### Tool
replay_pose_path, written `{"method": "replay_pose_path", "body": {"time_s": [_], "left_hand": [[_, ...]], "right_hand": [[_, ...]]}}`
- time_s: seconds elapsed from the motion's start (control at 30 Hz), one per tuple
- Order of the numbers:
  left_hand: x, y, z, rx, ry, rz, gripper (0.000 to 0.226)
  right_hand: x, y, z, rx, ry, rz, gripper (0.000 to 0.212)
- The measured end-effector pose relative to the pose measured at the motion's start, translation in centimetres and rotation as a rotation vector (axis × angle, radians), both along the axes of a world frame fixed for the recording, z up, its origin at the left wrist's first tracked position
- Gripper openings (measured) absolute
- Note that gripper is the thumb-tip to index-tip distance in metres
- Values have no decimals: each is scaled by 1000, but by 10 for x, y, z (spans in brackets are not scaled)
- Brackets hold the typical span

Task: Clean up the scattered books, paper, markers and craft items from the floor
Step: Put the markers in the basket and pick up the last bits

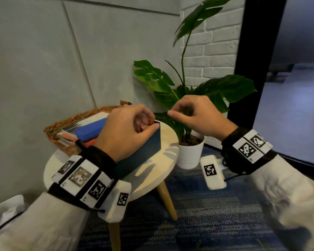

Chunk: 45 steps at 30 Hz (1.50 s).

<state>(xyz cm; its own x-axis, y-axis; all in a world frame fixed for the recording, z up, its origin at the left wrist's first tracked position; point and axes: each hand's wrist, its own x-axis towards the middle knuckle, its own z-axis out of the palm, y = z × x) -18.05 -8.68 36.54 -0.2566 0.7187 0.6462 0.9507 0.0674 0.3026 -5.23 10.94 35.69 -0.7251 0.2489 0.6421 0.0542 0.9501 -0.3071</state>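
Hands: left hand (124, 134) grips mostly hidden orange item (150, 121); right hand (199, 116) pinched, contents unclear.

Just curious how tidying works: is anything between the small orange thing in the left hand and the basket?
Nothing visible. The left hand pinches the orange thing over the table, beside the basket; books already lie in it, but its top is open.

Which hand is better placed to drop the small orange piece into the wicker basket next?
Left. The left hand grips the orange piece beside the basket; the right hand is farther, by the plant.
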Motion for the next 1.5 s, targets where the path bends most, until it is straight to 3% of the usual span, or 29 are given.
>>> {"method": "replay_pose_path", "body": {"time_s": [0.17, 0.33, 0.47, 0.7, 0.83, 0.9, 0.97, 1.1, 1.2, 1.3, 1.4, 1.5], "left_hand": [[61, 56, -39, 8, -185, -202, 13], [100, 121, -124, -233, -487, -241, 13], [126, 160, -197, -462, -708, -219, 10], [140, 191, -337, -686, -1002, 47, 20], [125, 170, -411, -812, -990, 261, 4], [113, 157, -426, -855, -957, 334, 15], [101, 150, -439, -866, -1012, 393, 27], [86, 142, -460, -910, -1140, 437, 44], [86, 138, -469, -977, -1101, 455, 53], [94, 146, -469, -1029, -1009, 494, 30], [102, 154, -465, -1010, -956, 553, 15], [111, 158, -460, -998, -897, 560, 4]], "right_hand": [[76, 27, -28, -99, -87, -131, 25], [141, 61, -88, -264, -254, -318, 20], [188, 77, -171, -407, -435, -448, 17], [244, 68, -341, -818, -802, -485, 13], [262, 48, -413, -936, -957, -418, 24], [269, 42, -446, -945, -930, -408, 34], [274, 37, -474, -917, -848, -434, 29], [275, 46, -491, -908, -707, -512, 28], [275, 54, -498, -906, -688, -522, 23], [275, 49, -499, -840, -687, -519, 6], [274, 46, -500, -794, -664, -546, 7], [275, 48, -498, -915, -638, -564, 16]]}}
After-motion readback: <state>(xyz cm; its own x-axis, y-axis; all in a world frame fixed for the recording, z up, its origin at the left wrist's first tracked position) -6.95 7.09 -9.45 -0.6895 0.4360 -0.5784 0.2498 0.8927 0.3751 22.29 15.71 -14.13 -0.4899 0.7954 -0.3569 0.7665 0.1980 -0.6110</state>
